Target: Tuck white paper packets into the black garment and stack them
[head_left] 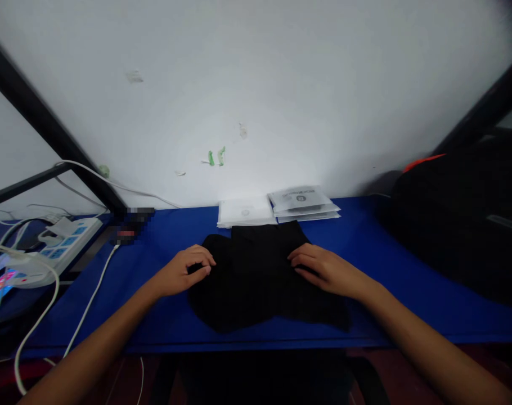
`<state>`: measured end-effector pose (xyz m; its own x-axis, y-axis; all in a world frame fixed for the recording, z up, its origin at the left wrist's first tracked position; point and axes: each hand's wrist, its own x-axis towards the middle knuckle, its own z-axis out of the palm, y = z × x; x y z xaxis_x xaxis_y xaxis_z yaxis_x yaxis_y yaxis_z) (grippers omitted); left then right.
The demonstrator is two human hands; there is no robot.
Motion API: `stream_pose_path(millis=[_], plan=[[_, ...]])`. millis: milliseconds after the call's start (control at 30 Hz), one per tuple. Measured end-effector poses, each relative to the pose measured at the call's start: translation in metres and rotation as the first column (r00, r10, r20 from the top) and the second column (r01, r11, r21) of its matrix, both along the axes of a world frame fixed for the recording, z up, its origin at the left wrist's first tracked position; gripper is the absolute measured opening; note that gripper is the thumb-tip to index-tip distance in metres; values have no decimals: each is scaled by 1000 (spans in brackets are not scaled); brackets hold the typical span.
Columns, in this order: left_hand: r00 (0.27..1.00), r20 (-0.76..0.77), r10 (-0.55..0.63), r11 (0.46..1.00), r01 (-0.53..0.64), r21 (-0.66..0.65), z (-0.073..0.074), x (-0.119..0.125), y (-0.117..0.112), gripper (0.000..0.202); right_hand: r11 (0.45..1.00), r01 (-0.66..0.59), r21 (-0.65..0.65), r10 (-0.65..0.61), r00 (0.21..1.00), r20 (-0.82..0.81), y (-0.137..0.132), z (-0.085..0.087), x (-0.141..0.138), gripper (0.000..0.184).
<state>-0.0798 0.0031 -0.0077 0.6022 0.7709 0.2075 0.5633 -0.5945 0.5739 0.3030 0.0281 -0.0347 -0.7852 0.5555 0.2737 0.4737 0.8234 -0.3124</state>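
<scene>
A pair of black shorts [256,281] lies spread on the blue table, its waistband toward the wall and its legs toward the front edge. My left hand [186,270] rests at the left side of the garment, fingers slightly bent, with a gap between thumb and fingertips. On the right side, my right hand [321,269] lies over the cloth with its fingers stretched and the thumb apart. Both hands touch the fabric without visibly gripping it. Folds in the dark cloth are hard to make out.
Flat white plastic packets [302,201] are stacked by the wall, beside another white packet [245,214]. A large black bag [462,219] occupies the table's right end. At left are a white power strip [72,242], a lit phone screen [3,289] and loose white cables [93,295].
</scene>
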Motion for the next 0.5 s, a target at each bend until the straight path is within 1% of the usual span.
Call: stream_pose_path(millis=[67, 133, 200, 267, 333, 433, 500], plan=[[990, -27, 140, 990, -139, 23, -9, -3, 0, 10, 1000, 4, -5, -4, 1000, -10, -1, 0, 0, 16], [958, -78, 277, 960, -273, 67, -18, -7, 1, 26, 1000, 3, -5, -3, 1000, -16, -1, 1, 0, 16], [928, -133, 347, 937, -339, 82, -25, -10, 2, 39, 1000, 9, 2, -9, 1000, -23, -1, 2, 1, 15], [916, -167, 364, 931, -358, 71, -29, -13, 2, 41, 1000, 17, 11, -17, 999, -30, -1, 2, 1, 16], [921, -167, 353, 936, -346, 68, -29, -13, 1, 34, 999, 24, 22, -23, 999, -38, -2, 2, 2, 16], [939, -125, 319, 948, -316, 44, -21, -9, 0, 24, 998, 34, 54, -32, 998, -52, -2, 0, 3, 16], [937, -88, 339, 938, -343, -39, -14, -8, 0, 21, 996, 46, 81, -41, 997, -65, -2, 0, 4, 16]])
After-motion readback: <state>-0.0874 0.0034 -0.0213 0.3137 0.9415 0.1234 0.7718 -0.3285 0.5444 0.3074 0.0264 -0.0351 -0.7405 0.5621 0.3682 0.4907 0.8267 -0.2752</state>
